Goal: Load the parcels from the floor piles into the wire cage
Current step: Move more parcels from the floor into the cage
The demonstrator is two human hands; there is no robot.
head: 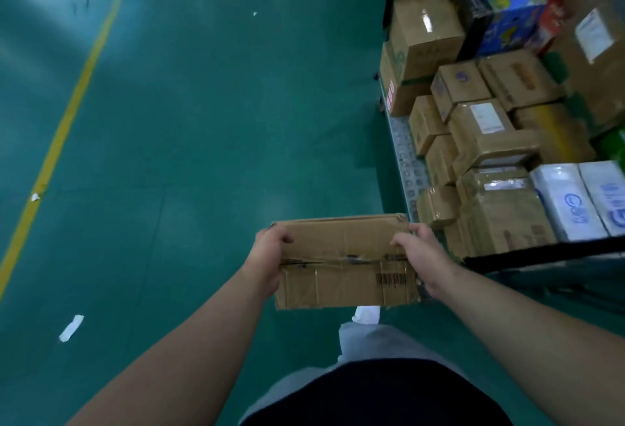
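Parcel [345, 263], a flat taped carton, hangs over the green floor [203, 121] beside stacked cartons [487, 131] in the wire cage [541, 253], whose dark rail, blurred, seems to cross just beyond; left hand [267, 256] and right hand [422, 256] clasp its ends, thumbs on top.

Open green floor [203, 121] leftward; stacked boxes [490, 141] crowding the cage [402, 155] rightward.

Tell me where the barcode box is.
Head view, lower centre: the barcode box is held by the left hand and right hand, just left of the stacked parcels.
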